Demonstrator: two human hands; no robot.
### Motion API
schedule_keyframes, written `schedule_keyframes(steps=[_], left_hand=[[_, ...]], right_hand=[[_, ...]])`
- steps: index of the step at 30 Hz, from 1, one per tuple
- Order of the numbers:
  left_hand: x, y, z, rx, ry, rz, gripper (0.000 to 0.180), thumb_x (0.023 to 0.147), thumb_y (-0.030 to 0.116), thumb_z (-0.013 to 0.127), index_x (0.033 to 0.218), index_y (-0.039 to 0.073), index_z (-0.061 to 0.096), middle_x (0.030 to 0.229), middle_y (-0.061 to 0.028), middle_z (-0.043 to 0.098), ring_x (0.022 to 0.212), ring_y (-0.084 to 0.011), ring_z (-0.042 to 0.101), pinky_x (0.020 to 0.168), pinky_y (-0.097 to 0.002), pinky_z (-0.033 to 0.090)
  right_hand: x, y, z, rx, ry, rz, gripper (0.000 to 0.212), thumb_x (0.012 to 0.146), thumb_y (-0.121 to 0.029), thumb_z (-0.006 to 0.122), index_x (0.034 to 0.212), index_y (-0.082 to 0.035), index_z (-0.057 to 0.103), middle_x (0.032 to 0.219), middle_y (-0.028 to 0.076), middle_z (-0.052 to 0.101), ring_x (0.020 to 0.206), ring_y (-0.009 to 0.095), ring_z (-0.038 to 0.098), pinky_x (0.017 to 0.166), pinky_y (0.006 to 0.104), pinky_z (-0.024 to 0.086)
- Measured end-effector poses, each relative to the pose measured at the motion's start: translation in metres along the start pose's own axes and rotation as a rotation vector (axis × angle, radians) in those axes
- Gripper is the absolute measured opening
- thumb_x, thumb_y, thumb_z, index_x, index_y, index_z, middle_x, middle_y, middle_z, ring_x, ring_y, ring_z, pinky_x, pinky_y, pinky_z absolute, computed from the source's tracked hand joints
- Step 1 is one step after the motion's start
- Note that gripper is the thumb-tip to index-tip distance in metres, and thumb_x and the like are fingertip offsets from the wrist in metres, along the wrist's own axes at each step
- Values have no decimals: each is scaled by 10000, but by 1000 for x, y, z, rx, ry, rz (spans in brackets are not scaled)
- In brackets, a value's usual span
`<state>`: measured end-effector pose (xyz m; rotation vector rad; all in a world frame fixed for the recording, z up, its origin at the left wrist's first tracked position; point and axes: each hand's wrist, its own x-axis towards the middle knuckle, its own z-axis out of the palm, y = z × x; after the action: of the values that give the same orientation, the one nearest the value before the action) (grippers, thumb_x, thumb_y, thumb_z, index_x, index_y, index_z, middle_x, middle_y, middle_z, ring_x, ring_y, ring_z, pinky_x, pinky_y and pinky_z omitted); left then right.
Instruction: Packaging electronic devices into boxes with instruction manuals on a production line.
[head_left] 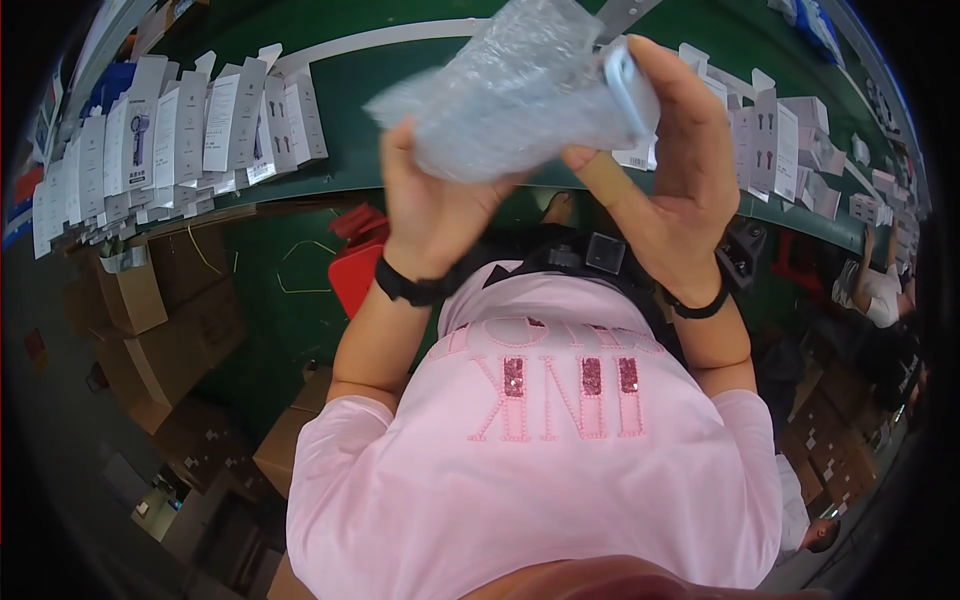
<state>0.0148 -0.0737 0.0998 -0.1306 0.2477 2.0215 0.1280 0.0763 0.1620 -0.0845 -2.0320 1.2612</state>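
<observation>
Above the green bench I hold up a clear bubble-wrap bag (510,100) in both hands. A light-blue object (624,92) with a rounded, slotted end sticks out of its right side; the rest is hidden by the wrap, so its kind does not show. My left hand (435,205) grips the bag from below, thumb on the near face and fingers behind it. Around the light-blue end curls my right hand (685,180), with the index finger at its top and the thumb at the lower edge.
Rows of open white cartons (180,135) stand on the green bench (350,130) at the left, and more white cartons (770,140) at the right. Below are a red stool (357,265) and brown cardboard boxes (190,320). Another person (882,290) is at the far right.
</observation>
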Motion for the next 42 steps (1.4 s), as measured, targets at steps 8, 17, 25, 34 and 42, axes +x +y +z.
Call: schedule_keyframes(steps=[8, 17, 25, 34, 42], left_hand=[[-5, -31, -13, -852, 59, -467, 481, 964, 329, 407, 1355, 52, 439, 1383, -163, 445, 1292, -398, 383, 1012, -406, 493], [-3, -29, -17, -888, 50, -555, 469, 959, 301, 415, 1355, 53, 447, 1385, -161, 432, 1290, -352, 371, 1013, -407, 491], [-3, -51, -49, -363, 163, -446, 567, 958, 330, 399, 1431, 30, 310, 1447, -177, 375, 1287, -380, 425, 1051, -468, 443], [126, -108, -105, 1457, 315, -250, 770, 896, 447, 612, 1381, -99, 370, 1327, -235, 511, 1247, -296, 503, 1018, -350, 408], [281, -164, -164, 1891, 734, -78, 547, 846, 416, 571, 980, -107, 659, 1001, -267, 668, 1005, -326, 644, 863, -380, 489]], right_hand=[[6, 25, 32, -355, 125, -181, 383, 694, 31, 795, 1043, -5, 640, 1003, 103, 607, 864, 192, 607, 720, 264, 497], [9, 25, 26, -347, 143, -196, 241, 722, 50, 752, 942, -2, 668, 924, 96, 599, 792, 187, 577, 652, 262, 468], [-59, 60, 4, 599, 329, 401, 1053, 666, -288, 873, 1470, -28, 245, 1384, 171, 434, 1239, 274, 468, 1075, 406, 339], [-120, 89, -138, 783, 493, 858, 430, 809, -252, 698, 1147, -43, 531, 963, 108, 614, 850, 232, 665, 757, 384, 559], [-129, 79, -194, 276, 145, 803, 602, 757, -54, 668, 1323, 16, 477, 1006, 86, 635, 973, 134, 563, 900, 289, 425]])
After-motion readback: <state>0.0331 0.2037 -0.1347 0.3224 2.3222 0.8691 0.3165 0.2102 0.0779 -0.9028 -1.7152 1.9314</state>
